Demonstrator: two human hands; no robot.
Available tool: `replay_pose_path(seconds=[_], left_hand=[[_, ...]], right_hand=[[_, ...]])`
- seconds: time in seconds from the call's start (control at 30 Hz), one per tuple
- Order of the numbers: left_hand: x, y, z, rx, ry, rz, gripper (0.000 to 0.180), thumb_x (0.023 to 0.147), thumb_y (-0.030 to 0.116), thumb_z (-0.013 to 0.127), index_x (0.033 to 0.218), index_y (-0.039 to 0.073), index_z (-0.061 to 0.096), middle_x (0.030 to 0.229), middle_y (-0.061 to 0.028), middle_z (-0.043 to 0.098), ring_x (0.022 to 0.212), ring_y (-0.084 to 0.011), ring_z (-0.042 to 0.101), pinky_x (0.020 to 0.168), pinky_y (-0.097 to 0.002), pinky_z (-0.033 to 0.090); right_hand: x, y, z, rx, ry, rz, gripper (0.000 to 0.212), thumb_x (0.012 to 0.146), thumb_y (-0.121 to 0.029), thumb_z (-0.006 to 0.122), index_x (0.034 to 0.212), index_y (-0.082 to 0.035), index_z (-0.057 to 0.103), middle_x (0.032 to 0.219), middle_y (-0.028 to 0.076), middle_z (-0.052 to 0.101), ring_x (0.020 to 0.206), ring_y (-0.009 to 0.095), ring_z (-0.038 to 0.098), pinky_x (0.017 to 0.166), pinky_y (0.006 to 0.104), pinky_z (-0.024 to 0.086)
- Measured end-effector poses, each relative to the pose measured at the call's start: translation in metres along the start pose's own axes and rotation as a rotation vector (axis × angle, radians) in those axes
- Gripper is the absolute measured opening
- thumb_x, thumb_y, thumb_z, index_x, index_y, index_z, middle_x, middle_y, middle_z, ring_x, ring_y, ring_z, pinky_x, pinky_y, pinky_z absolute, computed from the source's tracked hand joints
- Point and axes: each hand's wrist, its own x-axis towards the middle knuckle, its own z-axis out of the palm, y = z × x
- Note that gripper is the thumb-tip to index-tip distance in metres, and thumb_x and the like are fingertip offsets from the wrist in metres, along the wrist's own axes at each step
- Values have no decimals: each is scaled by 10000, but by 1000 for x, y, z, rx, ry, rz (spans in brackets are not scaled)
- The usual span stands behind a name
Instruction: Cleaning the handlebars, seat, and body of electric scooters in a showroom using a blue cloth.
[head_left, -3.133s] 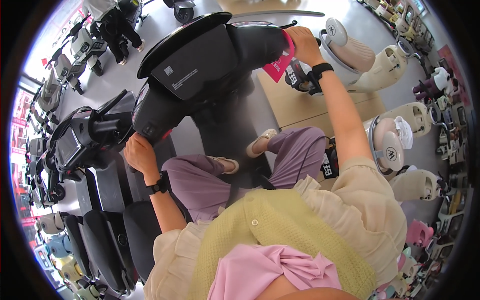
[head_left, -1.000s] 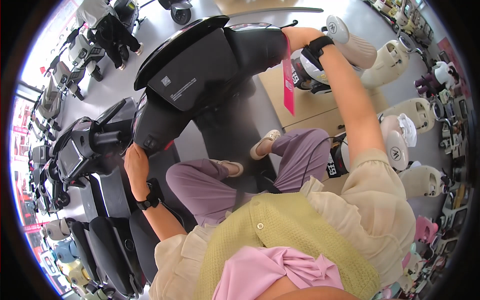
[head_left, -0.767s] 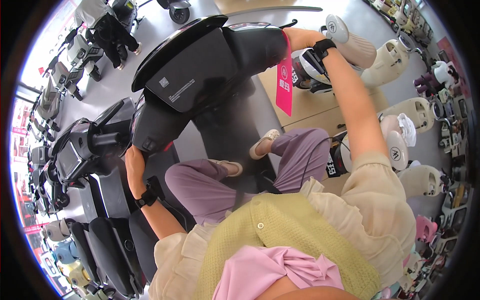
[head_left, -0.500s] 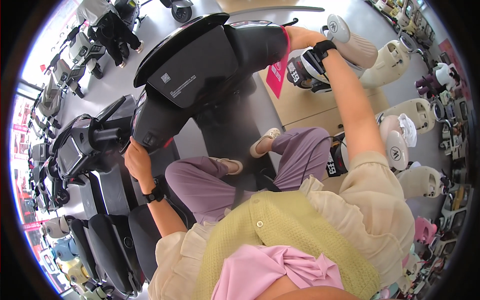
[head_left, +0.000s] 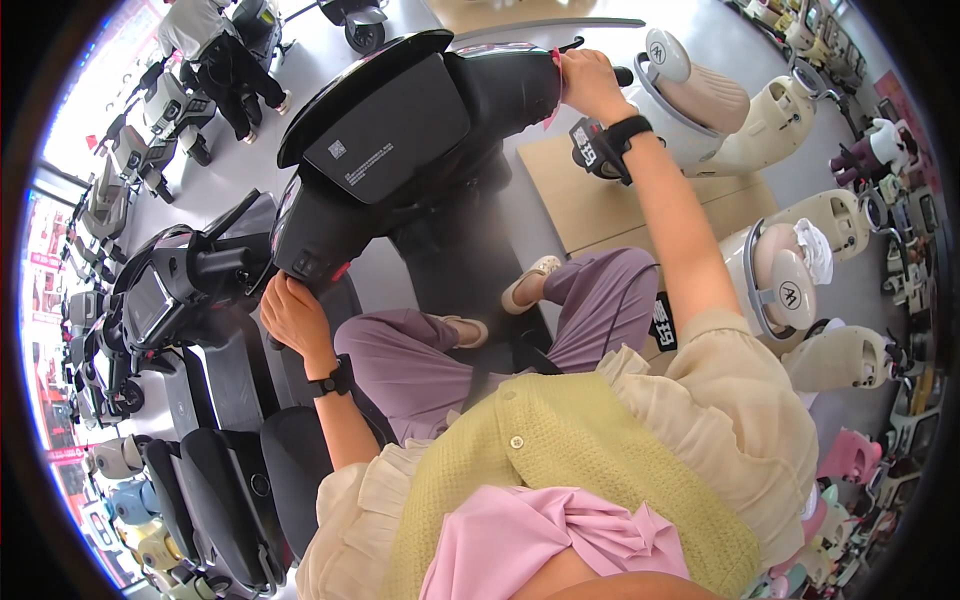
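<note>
I sit astride a black electric scooter, its dark screen panel (head_left: 395,125) and handlebar housing (head_left: 330,225) tilted in front of me. The bar stands turned, right end far and left end near. My left hand (head_left: 297,320) is closed around the left grip, just below a switch block with a red button (head_left: 341,271). My right hand (head_left: 593,85) wraps the right grip (head_left: 625,77), whose black end pokes out past it. A thin brake lever (head_left: 572,43) shows beyond that hand. Beside it hangs a pink tag (head_left: 552,115), seen nearly edge-on.
Another black scooter (head_left: 165,290) stands close on my left, with black seats (head_left: 222,500) behind it. Cream scooters (head_left: 700,95) are parked at right on a wooden platform (head_left: 560,200). A person in dark trousers (head_left: 228,75) stands far left among several scooters.
The handlebar has turned slightly. My right hand has come a little nearer and my left hand a little right. The pink tag, broad before, now shows narrow.
</note>
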Motion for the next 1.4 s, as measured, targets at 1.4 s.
replay_pose_path(seconds=[1.4], left_hand=[[37, -6, -11, -189, -407, -14, 303, 684, 191, 677, 930, 30, 601, 868, -187, 660, 878, -408, 617, 764, -478, 481]], right_hand=[[-4, 0, -8, 87, -61, 42, 253, 808, -199, 654, 1049, -129, 635, 940, 60, 673, 965, 295, 640, 839, 446, 423]])
